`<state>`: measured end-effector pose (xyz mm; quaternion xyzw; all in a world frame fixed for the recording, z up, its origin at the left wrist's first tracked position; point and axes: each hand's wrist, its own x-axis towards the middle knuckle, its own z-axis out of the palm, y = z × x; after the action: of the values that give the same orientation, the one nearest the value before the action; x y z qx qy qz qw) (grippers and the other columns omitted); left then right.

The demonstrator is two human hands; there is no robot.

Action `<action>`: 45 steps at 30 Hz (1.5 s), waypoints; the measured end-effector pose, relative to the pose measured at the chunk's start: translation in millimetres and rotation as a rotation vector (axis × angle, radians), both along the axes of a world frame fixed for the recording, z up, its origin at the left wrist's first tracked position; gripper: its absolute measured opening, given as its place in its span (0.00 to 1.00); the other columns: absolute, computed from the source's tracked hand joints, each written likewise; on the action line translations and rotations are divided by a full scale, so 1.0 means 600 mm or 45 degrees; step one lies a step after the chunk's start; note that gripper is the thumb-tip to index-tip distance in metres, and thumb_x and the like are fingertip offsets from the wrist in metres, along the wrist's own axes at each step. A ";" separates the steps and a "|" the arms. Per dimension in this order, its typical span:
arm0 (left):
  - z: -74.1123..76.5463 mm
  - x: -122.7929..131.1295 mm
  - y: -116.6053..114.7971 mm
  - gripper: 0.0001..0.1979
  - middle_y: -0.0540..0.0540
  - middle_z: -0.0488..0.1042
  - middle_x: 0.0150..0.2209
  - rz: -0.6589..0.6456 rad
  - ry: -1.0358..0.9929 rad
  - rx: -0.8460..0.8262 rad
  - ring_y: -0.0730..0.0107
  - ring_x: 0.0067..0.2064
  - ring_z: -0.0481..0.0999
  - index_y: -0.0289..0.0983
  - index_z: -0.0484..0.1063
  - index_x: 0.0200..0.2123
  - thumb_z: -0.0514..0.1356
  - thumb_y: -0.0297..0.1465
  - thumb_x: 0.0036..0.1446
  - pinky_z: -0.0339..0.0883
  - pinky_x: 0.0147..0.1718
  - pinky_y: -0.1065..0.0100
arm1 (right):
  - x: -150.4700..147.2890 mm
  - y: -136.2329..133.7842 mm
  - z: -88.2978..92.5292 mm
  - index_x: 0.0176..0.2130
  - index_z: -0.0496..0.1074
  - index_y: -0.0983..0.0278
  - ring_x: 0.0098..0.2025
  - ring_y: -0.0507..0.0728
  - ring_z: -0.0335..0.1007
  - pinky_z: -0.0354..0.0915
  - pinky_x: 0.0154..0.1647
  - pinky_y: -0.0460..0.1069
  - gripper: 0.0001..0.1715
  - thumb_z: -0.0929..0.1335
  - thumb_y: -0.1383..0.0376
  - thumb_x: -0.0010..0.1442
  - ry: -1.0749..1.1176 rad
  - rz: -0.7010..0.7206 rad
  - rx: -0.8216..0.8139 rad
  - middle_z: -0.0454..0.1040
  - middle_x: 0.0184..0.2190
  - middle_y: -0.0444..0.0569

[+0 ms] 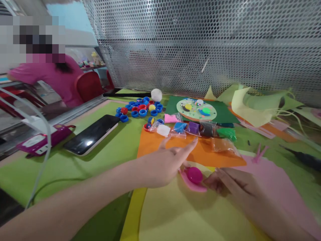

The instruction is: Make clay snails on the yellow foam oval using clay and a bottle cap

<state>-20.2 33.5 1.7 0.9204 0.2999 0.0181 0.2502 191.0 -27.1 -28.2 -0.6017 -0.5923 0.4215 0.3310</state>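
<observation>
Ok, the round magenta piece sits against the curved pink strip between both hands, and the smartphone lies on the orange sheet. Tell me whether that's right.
Not on the orange sheet: the head view shows the smartphone on the green surface. The round magenta piece does sit against the curved pink strip, between the left hand and the right hand.

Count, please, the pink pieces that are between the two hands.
2: a darker round piece and a paler curved strip along its lower left side. The left hand and right hand may hide more.
</observation>
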 end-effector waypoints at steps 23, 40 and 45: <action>0.010 -0.001 -0.005 0.35 0.33 0.67 0.53 -0.207 0.086 0.507 0.63 0.58 0.61 0.30 0.32 0.63 0.43 0.16 0.53 0.33 0.58 0.44 | 0.011 0.003 0.000 0.23 0.70 0.61 0.26 0.53 0.66 0.61 0.27 0.45 0.25 0.57 0.52 0.61 -0.111 0.188 0.063 0.71 0.22 0.46; 0.015 -0.009 0.002 0.37 0.40 0.74 0.47 -0.151 0.030 0.481 0.62 0.56 0.64 0.32 0.31 0.63 0.46 0.18 0.53 0.32 0.58 0.47 | 0.012 0.006 -0.010 0.24 0.70 0.63 0.26 0.52 0.64 0.60 0.28 0.45 0.26 0.56 0.52 0.61 -0.128 0.212 0.087 0.70 0.22 0.46; 0.030 -0.024 0.021 0.41 0.44 0.74 0.47 0.039 -0.005 0.533 0.65 0.51 0.68 0.36 0.24 0.62 0.46 0.16 0.51 0.26 0.57 0.48 | 0.011 0.007 -0.006 0.23 0.70 0.64 0.24 0.52 0.63 0.60 0.24 0.46 0.29 0.56 0.49 0.61 -0.155 0.200 0.125 0.70 0.21 0.47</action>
<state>-34.6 45.8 19.8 0.9476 0.3032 0.0854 0.0538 197.8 -22.6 -31.7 -0.5609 -0.6765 0.3794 0.2895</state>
